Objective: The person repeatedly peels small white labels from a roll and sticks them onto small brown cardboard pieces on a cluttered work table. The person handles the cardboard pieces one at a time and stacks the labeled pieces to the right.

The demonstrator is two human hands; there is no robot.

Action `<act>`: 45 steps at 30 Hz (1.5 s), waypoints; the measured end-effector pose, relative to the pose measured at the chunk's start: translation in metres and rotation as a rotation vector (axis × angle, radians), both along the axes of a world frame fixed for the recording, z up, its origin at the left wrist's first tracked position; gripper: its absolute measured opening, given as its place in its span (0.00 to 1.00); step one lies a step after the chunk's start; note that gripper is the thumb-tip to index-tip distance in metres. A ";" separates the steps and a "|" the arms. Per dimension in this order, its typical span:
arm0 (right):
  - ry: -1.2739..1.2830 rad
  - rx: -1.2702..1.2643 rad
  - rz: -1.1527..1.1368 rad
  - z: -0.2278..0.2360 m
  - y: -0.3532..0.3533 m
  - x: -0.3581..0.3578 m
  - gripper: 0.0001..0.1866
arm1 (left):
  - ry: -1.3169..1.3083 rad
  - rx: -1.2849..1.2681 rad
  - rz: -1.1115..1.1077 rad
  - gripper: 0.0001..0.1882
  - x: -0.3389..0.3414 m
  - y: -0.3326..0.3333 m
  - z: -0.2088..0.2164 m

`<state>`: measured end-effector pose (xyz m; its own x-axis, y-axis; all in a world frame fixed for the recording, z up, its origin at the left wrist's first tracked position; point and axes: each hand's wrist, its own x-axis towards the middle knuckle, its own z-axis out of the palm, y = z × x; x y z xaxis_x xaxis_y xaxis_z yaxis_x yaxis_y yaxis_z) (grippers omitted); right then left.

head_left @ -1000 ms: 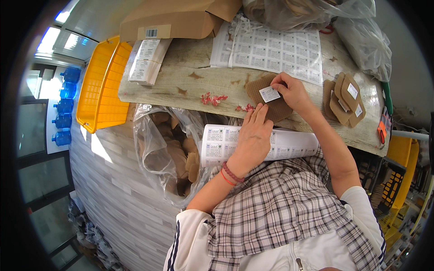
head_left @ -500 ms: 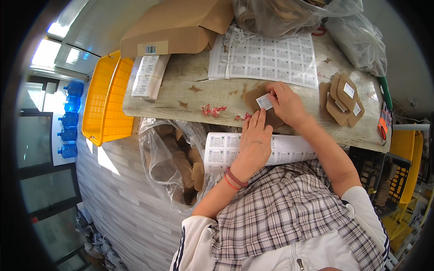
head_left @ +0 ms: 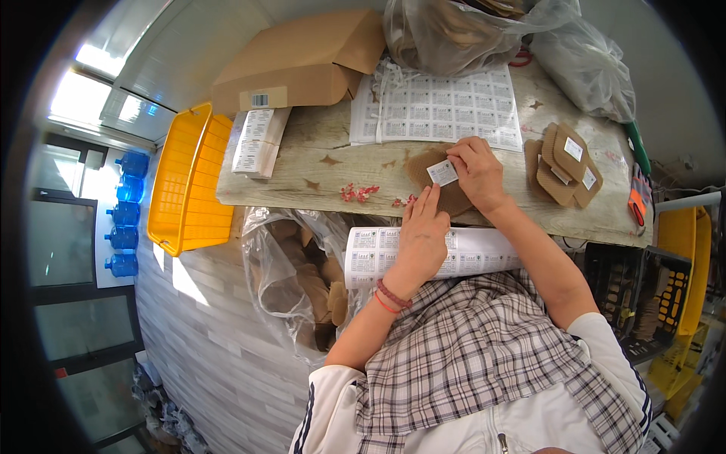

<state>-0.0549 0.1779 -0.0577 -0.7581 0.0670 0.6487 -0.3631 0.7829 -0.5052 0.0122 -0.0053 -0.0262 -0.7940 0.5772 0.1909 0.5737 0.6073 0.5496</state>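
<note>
A brown corrugated cardboard piece lies near the table's front edge, with a small white printed label on its upper face. My right hand is at the label's right end, thumb and fingers pinched together on its edge. From the front, my left hand reaches in with fingers stretched out, their tips touching the cardboard at the label's lower left. Below that hand, a curled sheet of printed labels rests along my lap against the table edge.
To the right sit several stacked cardboard pieces with labels. Label sheets, a cardboard box and plastic bags lie farther back. A yellow basket stands left; below the table hangs an open plastic bag of brown pieces.
The view has shifted slightly. My right fingers have drawn a little toward the label's right edge, so more of the label shows. My left fingertips stay at its lower left.
</note>
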 end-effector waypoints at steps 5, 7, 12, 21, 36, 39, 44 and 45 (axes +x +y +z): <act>-0.237 -0.088 -0.040 0.003 0.011 0.010 0.05 | -0.017 0.010 0.000 0.04 0.000 -0.002 0.000; -0.249 -0.063 -0.081 0.017 0.019 0.016 0.04 | -0.055 -0.004 -0.001 0.04 -0.004 -0.002 -0.007; -0.032 0.089 -0.445 0.063 0.103 0.026 0.05 | -0.034 0.077 0.021 0.04 -0.004 -0.007 0.007; -0.056 0.118 -0.157 0.091 0.078 0.088 0.17 | -0.142 0.221 0.132 0.07 0.013 0.001 0.042; -0.125 -0.092 0.193 0.028 -0.017 0.137 0.08 | -0.216 0.179 0.098 0.08 0.024 -0.012 0.019; -0.207 -0.248 0.166 0.019 -0.019 0.139 0.07 | -0.009 0.059 0.089 0.08 0.032 -0.024 0.030; -0.318 -0.428 0.351 0.021 -0.005 0.150 0.06 | -0.528 0.043 0.171 0.08 0.014 -0.038 0.045; -0.332 -0.490 0.368 0.022 -0.001 0.149 0.06 | -0.659 0.060 0.167 0.08 0.007 -0.038 0.042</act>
<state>0.0942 0.1773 -0.0357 -0.9408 -0.0064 0.3389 -0.3259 0.2920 -0.8992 0.0194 -0.0434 0.0162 -0.8327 0.4404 -0.3356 0.0085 0.6161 0.7876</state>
